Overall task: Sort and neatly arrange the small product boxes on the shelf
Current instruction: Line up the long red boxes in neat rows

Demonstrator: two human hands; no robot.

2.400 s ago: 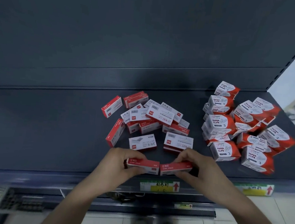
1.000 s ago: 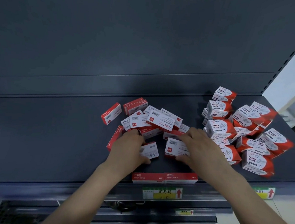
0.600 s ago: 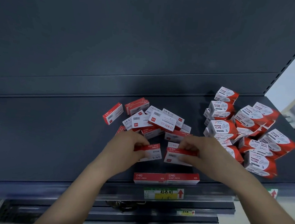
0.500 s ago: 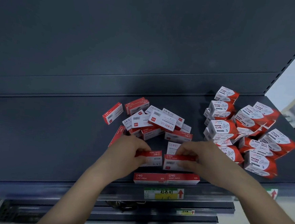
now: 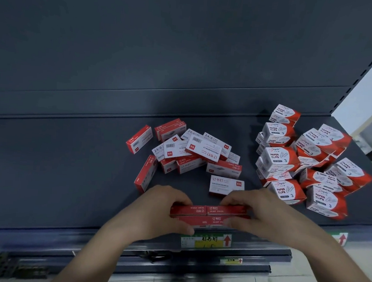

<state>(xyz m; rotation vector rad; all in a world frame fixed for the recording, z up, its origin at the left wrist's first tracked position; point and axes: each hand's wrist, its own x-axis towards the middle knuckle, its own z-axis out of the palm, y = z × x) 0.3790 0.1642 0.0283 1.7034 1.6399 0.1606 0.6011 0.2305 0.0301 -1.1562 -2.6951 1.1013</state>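
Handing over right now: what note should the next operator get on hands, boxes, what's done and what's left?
Left hand grips one red staple box; right hand grips a second staple box, end to end, against the front row at the shelf edge.
Done: that front row only.
Left: the loose staple pile behind, and the jumbled paper clip boxes at right.

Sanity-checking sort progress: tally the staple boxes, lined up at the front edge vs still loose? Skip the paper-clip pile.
Lined-up staple boxes: 4, gripped by the left hand and right hand
Loose staple boxes: 14 visible; overlaps may hide more
Total: 18 visible
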